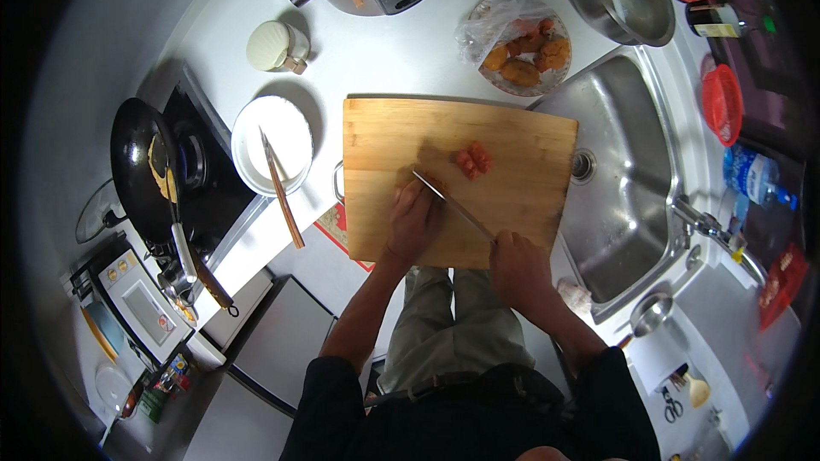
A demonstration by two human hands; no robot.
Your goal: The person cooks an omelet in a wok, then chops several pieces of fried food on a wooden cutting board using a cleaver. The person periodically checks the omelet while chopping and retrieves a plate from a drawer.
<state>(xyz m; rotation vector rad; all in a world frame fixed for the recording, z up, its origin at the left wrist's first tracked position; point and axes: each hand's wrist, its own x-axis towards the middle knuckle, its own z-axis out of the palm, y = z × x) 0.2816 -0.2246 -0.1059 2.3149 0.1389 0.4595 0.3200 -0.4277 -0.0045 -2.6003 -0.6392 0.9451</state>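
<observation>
My right hand [518, 266] is closed round the handle of a kitchen knife [457, 209], whose blade slants up and left over a wooden cutting board [512, 132]. The fingers of my left hand [412, 218] are bent and pressed together on the board, right beside the blade's tip. A little reddish-orange food [436, 181] shows at those fingertips; most of it is hidden by the hand and blade. Farther up the board lies a small heap of red chopped chunks [472, 160], apart from both hands.
Left of the board stands a white bowl [248, 147] with chopsticks [282, 192] across it. A black wok [137, 171] with a spatula is on the stove. Beyond the board sits a plate of orange-red food [523, 72] under plastic. A steel sink [628, 230] adjoins on the right.
</observation>
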